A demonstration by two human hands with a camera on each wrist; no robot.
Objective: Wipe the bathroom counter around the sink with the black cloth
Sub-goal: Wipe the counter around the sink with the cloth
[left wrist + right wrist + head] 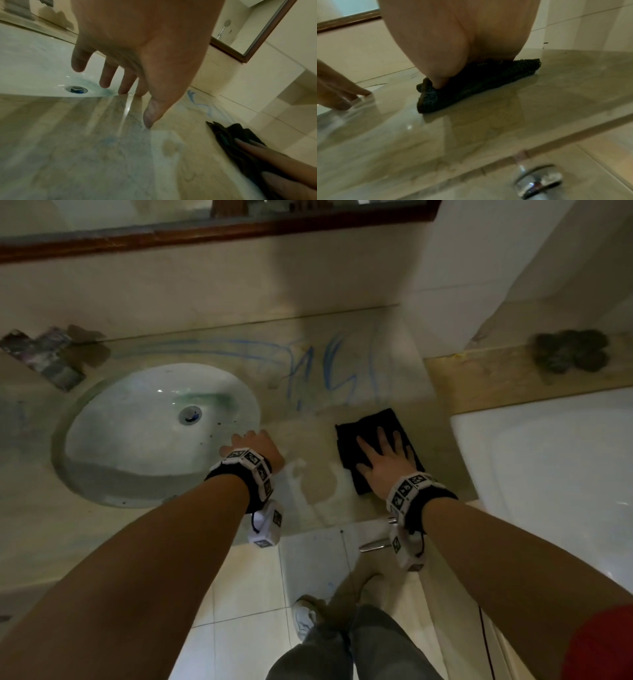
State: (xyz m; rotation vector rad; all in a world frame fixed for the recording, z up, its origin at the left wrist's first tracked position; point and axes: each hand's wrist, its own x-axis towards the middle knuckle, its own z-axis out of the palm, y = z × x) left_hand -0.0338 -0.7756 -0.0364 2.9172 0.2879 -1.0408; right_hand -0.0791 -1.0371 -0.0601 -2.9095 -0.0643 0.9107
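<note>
The wipe was judged to be partly done. The counter (pixel 342 364) carried blue streaks (pixel 329 368) behind and to the right of the sink (pixel 161 419), between the rim and the back wall; these remained untouched. Pale, smeared patches lay on the surface between the two hands, near the front edge, which suggested that some passes had been made there, though the frames did not settle this. The strip left of the sink looked dull and mottled; whether it had been wiped could not be told. By this reading, most of the area around the sink was left to do, the streaked zone first.

The cloth (pixel 371 436) lay folded flat on the counter, to the right of the sink and well apart from its rim, just short of the lowest streaks.

The right hand (pixel 383 460) pressed the cloth from above with the palm down and the fingers straight and spread. It gripped nothing; the cloth was pinned by pressure alone, and the right wrist view showed the heel of the hand bedded in the pile.

The left hand (pixel 255 448) rested at the right rim of the sink, fingers relaxed and slightly bent, thumb tip touching the counter. It held nothing and served as a brace.
</note>
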